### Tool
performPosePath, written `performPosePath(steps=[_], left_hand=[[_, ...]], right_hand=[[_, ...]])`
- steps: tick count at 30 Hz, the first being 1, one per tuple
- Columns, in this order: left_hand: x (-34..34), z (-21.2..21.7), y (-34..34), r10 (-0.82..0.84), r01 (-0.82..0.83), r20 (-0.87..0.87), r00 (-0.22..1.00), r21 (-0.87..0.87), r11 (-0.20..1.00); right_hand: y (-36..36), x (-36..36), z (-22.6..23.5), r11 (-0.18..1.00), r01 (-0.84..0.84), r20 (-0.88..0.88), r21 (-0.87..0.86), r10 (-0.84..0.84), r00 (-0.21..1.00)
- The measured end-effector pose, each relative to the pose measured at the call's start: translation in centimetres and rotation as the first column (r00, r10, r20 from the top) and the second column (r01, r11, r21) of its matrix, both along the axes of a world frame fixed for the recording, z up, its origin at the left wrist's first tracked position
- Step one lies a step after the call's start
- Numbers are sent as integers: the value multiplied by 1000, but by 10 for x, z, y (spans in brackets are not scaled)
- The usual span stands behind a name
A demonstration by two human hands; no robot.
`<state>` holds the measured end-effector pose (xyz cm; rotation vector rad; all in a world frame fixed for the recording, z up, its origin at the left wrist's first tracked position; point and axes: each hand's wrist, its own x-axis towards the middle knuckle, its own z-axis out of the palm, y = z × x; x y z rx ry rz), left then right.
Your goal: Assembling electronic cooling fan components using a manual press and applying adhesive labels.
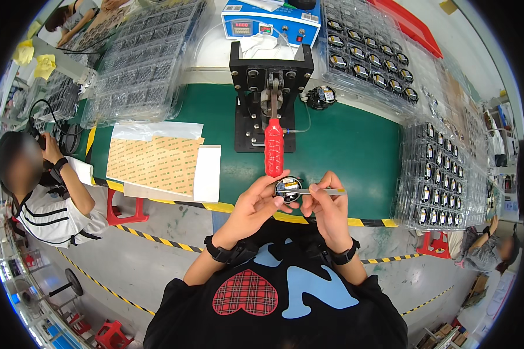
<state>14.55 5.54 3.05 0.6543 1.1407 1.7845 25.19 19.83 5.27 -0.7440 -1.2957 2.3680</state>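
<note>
Just past the bench's near edge, my left hand (252, 205) is closed round a small round black electronic module (286, 185), with a circuit board showing inside its rim. My right hand (330, 210) pinches slim grey metal tweezers (333, 191). Their tip reaches left over the face of the module; whether it touches cannot be made out. Directly beyond my hands, the red handle (274, 148) of a black hand press (271, 67) points toward me. Another round black module (321, 97) lies on the green mat, right of the press.
A blue control box (273, 22) stands behind the press. Clear trays of modules (370, 58) and stacked trays (431, 174) fill the right; clear trays (140, 64) stand left. Tan adhesive sheets (154, 163) lie on the mat (343, 142). Co-workers sit at both sides.
</note>
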Motion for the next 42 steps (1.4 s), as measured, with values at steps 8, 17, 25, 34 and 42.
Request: performPosePath(steps=[8,17,25,34,42], left_hand=[[-2,-1,-7,34,-21,93,995,-133,991],[-6,-1,-11,6,28,238,971,-139,990],[-5,4,-13,-108,136,210,972,-122,983],[-10,12,-11,-136,165,189,973,-150,975],[-12,15,-10,-139,170,189,972,-157,973]], right_hand=[[1,11,0,994,29,-77,102,-21,997],[12,18,11,896,-74,-143,439,150,978],[13,19,8,737,-129,-84,664,245,966],[12,15,11,682,-202,-6,703,290,957],[10,11,11,699,-228,40,678,274,961]])
